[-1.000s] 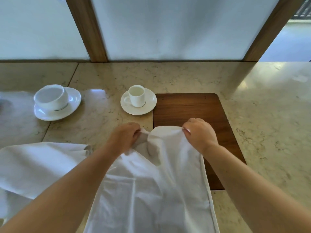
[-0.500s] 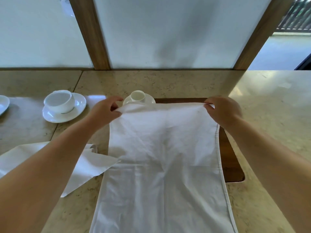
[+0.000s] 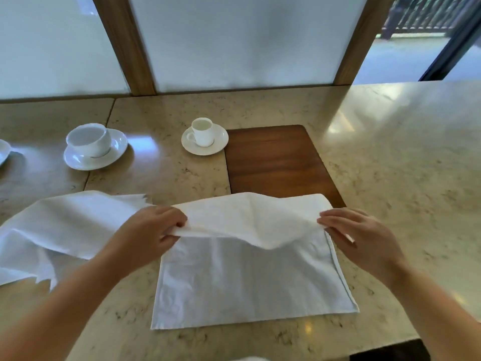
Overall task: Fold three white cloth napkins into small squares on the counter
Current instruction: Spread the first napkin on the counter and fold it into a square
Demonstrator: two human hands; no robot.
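Left hand: the left hand (image 3: pixel 153 230) is reached forward from the lower left on a bare forearm, knuckles up. Its fingers (image 3: pixel 173 220) are curled and pinched together on the left corner of the napkin's upper layer.

Right hand: the right hand (image 3: pixel 364 239) is reached in from the lower right. Its fingers (image 3: pixel 334 221) are stretched toward the left, with the right corner of the same layer held under them; how tightly it is gripped cannot be told.

Change from half a second ago: the far edge of the cloth, then held up and stretched near the small cup, is now drawn back toward the person and doubled over the near half. Both hands are seen closer to the body and lower.

Napkin: the white napkin (image 3: pixel 247 277) is laid on the stone counter (image 3: pixel 390 165) between the two hands. Its near half is flat; the folded-over layer is lifted at both corners and sags in the middle. Its far fold rests on the near edge of the wooden board (image 3: pixel 273 162).

Second napkin: a loose napkin (image 3: pixel 59 227) is spread, rumpled, to the left, partly behind the left forearm.

Crockery: a small cup on a saucer (image 3: pixel 204 140) is set just left of the board's far corner; a larger cup on a saucer (image 3: pixel 93 147) is placed further left.
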